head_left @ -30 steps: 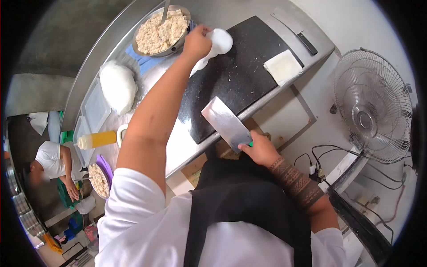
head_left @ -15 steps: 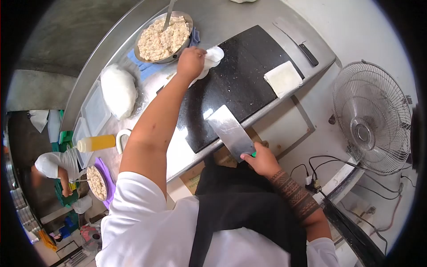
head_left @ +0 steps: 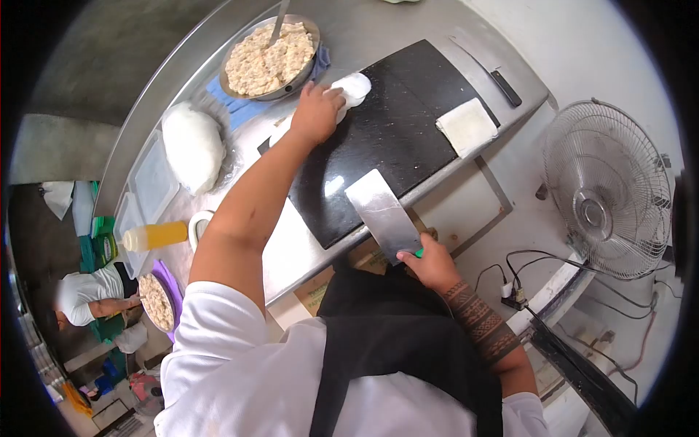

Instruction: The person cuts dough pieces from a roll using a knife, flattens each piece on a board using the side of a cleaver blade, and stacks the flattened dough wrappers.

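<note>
My left hand lies over a row of thin white rounds at the upper left edge of the black board. Its fingers are spread and touch the rounds; the palm hides part of the row. Gripped by its green handle, a broad cleaver is in my right hand, its blade over the board's near edge. Just beyond my left hand, a metal bowl of chunky pale filling holds a spoon.
A folded white cloth and a knife lie on the right. Leftward are a white bag, clear lids, a yellow bottle and a second bowl. A person stands far left; a fan is right.
My left hand moved down and left along the rounds, then slightly back right, and its fingers have spread. The cleaver has shifted slightly right and down. The other person has changed posture.
</note>
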Available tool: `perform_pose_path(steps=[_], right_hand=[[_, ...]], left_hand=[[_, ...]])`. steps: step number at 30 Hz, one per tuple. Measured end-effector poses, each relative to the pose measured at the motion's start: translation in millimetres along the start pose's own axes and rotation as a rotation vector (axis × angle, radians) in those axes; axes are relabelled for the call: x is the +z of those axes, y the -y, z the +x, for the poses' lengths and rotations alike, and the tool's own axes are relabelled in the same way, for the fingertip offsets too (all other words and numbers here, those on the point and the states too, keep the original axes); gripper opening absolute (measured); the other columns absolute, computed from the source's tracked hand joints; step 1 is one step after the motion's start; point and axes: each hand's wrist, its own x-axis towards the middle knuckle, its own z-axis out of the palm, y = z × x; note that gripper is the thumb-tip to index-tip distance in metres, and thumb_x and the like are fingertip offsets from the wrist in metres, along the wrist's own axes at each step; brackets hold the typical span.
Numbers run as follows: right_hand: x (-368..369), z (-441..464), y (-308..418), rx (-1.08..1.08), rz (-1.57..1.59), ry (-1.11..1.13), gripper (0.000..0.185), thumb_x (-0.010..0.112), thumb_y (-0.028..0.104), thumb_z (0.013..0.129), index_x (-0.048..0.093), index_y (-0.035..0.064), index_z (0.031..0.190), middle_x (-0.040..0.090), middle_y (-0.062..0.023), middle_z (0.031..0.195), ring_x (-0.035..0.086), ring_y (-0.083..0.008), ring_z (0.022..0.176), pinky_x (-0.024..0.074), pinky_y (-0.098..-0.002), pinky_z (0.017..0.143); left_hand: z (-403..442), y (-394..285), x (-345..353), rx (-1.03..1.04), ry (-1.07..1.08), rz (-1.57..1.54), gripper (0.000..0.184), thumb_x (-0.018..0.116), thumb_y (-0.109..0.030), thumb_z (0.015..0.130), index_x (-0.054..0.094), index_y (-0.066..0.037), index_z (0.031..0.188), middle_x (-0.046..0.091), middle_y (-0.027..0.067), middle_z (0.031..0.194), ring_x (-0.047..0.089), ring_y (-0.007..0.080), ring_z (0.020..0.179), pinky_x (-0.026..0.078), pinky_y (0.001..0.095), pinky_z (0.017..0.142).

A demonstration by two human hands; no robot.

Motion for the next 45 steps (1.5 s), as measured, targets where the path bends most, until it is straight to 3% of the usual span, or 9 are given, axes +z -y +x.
perform_pose_path(steps=[6, 10, 12, 17, 22, 33, 36, 40, 45], right_hand=[[4.5, 10.6, 6.9, -0.049, -0.101, 0.027, 0.049, 0.081, 0.038, 0.096, 0.066, -0.0043, 0.117, 0.075, -0.0279, 0.109, 0.073, -0.0452, 0.104, 0.0568, -0.0509, 0.089], [21.1, 27.5, 22.9, -0.214, -0.071, 0.086, 0.035, 0.076, 0.021, 0.100, 0.065, 0.0001, 0.125, 0.074, -0.0143, 0.093, 0.070, -0.0252, 0.069, 0.0567, -0.0427, 0.068], [40.0, 38.8, 42.6, -0.353, 0.020, 0.176, 0.035, 0.075, 0.019, 0.101, 0.063, -0.0001, 0.127, 0.072, -0.0114, 0.089, 0.066, -0.0192, 0.065, 0.0549, -0.0411, 0.064], [87.3, 55.9, 143.8, -0.658, -0.307, 0.312, 0.026, 0.070, 0.013, 0.101, 0.057, -0.0015, 0.117, 0.074, -0.0267, 0.099, 0.071, -0.0499, 0.094, 0.0556, -0.0568, 0.080], [149.1, 78.3, 216.3, -0.910, -0.707, 0.334, 0.014, 0.063, 0.013, 0.100, 0.057, 0.0029, 0.108, 0.072, -0.0229, 0.089, 0.072, -0.0476, 0.085, 0.0566, -0.0585, 0.075], [202.3, 94.3, 248.5, -1.124, -0.911, 0.399, 0.012, 0.055, 0.006, 0.098, 0.058, 0.0045, 0.110, 0.072, -0.0225, 0.089, 0.074, -0.0423, 0.078, 0.0586, -0.0537, 0.068], [201.4, 89.0, 254.5, -0.985, -0.939, 0.407, 0.012, 0.057, 0.011, 0.102, 0.058, 0.0043, 0.112, 0.072, -0.0222, 0.090, 0.073, -0.0443, 0.083, 0.0577, -0.0564, 0.073], [157.6, 61.6, 219.4, -0.853, -0.416, 0.318, 0.026, 0.072, 0.019, 0.102, 0.057, -0.0002, 0.108, 0.072, -0.0229, 0.093, 0.073, -0.0443, 0.091, 0.0558, -0.0533, 0.079], [88.9, 41.9, 82.8, -0.430, -0.038, -0.039, 0.025, 0.072, 0.026, 0.107, 0.060, 0.0033, 0.108, 0.064, -0.0080, 0.076, 0.065, -0.0207, 0.065, 0.0528, -0.0393, 0.058]], left_hand=[[-119.3, -37.7, -29.1, -0.224, -0.241, -0.320, 0.024, 0.070, -0.006, 0.089, 0.075, -0.010, 0.112, 0.071, 0.0119, 0.132, 0.061, 0.0351, 0.129, 0.042, 0.0557, 0.116], [-248.5, -59.6, -50.9, -0.666, -0.376, -0.405, 0.023, 0.079, -0.010, 0.087, 0.075, -0.009, 0.109, 0.070, 0.0139, 0.125, 0.061, 0.0367, 0.122, 0.045, 0.0512, 0.106], [-319.7, -60.6, -48.6, -0.860, -0.413, -0.282, 0.042, 0.085, -0.017, 0.084, 0.069, -0.007, 0.121, 0.066, 0.0168, 0.128, 0.059, 0.0381, 0.121, 0.045, 0.0502, 0.106], [-406.1, -71.3, -44.8, -1.366, -0.382, -0.289, 0.067, 0.094, -0.023, 0.080, 0.060, -0.004, 0.134, 0.062, 0.0202, 0.131, 0.059, 0.0389, 0.122, 0.048, 0.0480, 0.106], [-409.9, -42.8, -26.8, -1.327, -0.523, -0.361, 0.029, 0.085, -0.012, 0.085, 0.068, -0.001, 0.105, 0.070, 0.0165, 0.104, 0.065, 0.0383, 0.099, 0.053, 0.0472, 0.091], [-435.7, -33.7, -39.9, -1.251, -0.416, -0.341, 0.023, 0.080, -0.012, 0.089, 0.071, -0.001, 0.108, 0.072, 0.0179, 0.107, 0.069, 0.0352, 0.101, 0.056, 0.0454, 0.091], [-437.5, -32.8, -52.3, -1.309, -0.470, -0.447, 0.025, 0.078, -0.009, 0.090, 0.070, -0.001, 0.113, 0.070, 0.0167, 0.109, 0.068, 0.0325, 0.099, 0.057, 0.0439, 0.086], [-445.4, -31.7, -71.5, -1.146, -0.495, -0.544, 0.026, 0.072, -0.007, 0.092, 0.069, 0.000, 0.117, 0.067, 0.0174, 0.115, 0.068, 0.0286, 0.098, 0.059, 0.0393, 0.081], [-356.6, -54.3, -89.4, -0.709, -0.298, -0.802, 0.029, 0.076, -0.008, 0.094, 0.070, -0.001, 0.121, 0.068, 0.0179, 0.116, 0.068, 0.0350, 0.105, 0.059, 0.0442, 0.090]])
